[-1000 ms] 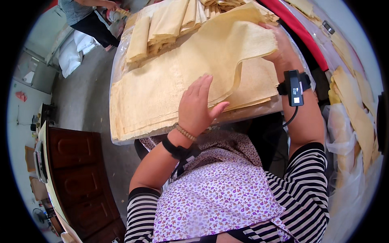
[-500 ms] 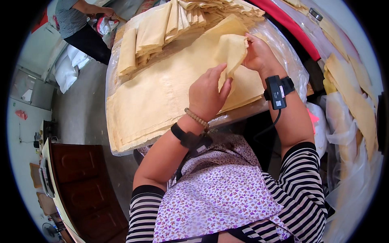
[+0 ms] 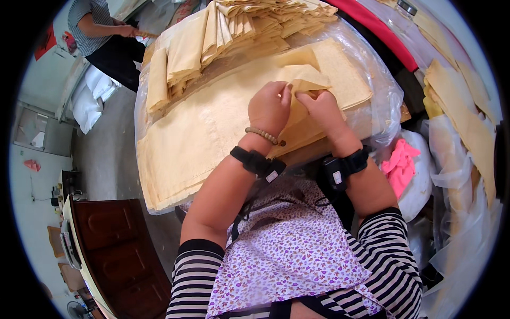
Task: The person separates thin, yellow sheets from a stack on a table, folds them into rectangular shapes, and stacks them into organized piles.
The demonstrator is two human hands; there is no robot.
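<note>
A large stack of thin, yellowish tofu skin sheets lies flat before me. Over the stack's right part, a loose tofu skin sheet is partly lifted and folded. My left hand is closed, its thumb and fingers pinching the near edge of that sheet. Close beside it, my right hand pinches the same sheet with thumb and forefinger, the other fingers curled. The two hands are slightly apart. The exact edge under the fingertips is partly hidden.
Folded tofu skin bundles are piled along the far side. Clear plastic film covers the table beneath. At right are a pink cloth, a glass jar and more sheets. Another person stands at the far left.
My right hand has come down and toward me, drawing the sheet's raised corner lower. My left hand has closed from a looser hold. The other person has shifted slightly.
</note>
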